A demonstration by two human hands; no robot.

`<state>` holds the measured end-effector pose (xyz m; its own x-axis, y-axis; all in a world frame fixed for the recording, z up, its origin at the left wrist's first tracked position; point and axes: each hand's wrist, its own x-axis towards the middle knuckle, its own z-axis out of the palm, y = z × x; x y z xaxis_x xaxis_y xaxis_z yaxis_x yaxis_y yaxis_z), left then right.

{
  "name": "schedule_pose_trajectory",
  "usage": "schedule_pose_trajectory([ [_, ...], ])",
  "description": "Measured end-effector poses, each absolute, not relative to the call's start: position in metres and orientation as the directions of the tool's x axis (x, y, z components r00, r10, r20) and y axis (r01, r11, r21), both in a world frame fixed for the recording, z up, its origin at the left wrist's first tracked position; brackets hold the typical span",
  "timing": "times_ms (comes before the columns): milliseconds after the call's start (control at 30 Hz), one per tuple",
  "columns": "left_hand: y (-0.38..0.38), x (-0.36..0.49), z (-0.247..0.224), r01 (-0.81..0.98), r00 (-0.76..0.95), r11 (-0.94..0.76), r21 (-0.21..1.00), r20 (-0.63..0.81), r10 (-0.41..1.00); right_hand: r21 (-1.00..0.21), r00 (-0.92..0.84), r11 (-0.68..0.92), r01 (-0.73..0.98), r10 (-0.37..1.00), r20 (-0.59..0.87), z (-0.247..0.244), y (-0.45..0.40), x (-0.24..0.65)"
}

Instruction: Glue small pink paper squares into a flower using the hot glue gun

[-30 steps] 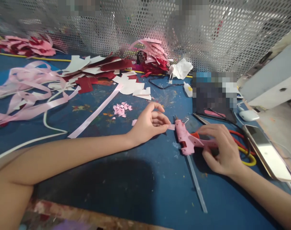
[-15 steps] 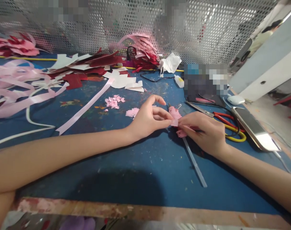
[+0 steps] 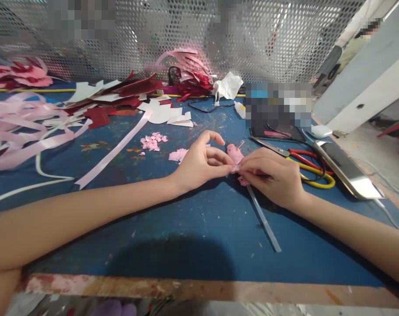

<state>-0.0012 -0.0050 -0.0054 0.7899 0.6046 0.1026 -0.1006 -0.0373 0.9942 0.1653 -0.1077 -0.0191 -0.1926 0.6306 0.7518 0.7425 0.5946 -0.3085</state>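
Between the fingertips of both hands is a small piece of pink ribbon [image 3: 235, 168]. My left hand [image 3: 206, 156] pinches its left end with the thumb and a finger, the index finger arching above. On the other end, the thumb and fingers of my right hand [image 3: 273, 175] are closed. Behind the fingers lies a pink glue gun [image 3: 234, 153] with its nozzle pointing away; my right hand partly covers it. A clear glue stick [image 3: 265, 224] juts from its back toward me. Left of my left hand lie small pink cut pieces [image 3: 178, 154] and a loose pile of pink bits [image 3: 153, 141].
Red-and-yellow-handled scissors [image 3: 311, 169] and a phone [image 3: 349, 171] lie to the right. Pink ribbon [image 3: 22, 127] heaps at the left, one strip [image 3: 114, 151] stretching toward me. White and red scraps [image 3: 120, 94] lie before a perforated metal panel [image 3: 147, 39]. A small white bottle [image 3: 240, 109] lies behind.
The ribbon piece, flat and wider before, now looks narrower and gathered between the fingertips. My right fingers have drawn in slightly toward the left ones. The view has shifted a little.
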Motion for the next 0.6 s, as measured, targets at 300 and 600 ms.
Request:
schedule_pose_trajectory([
  [300,-0.0033,-0.0021,-0.0088,-0.148,0.783,-0.110,0.983,0.184,0.595,-0.371,-0.106,0.516,0.772,0.680,0.725,-0.0175,-0.1111,0.1635],
  [600,-0.0053,-0.0049,-0.0100,-0.131,0.805,-0.285,0.950,0.269,0.528,-0.561,0.056,0.492,0.666,0.717,0.694,-0.0252,-0.1141,0.1616],
])
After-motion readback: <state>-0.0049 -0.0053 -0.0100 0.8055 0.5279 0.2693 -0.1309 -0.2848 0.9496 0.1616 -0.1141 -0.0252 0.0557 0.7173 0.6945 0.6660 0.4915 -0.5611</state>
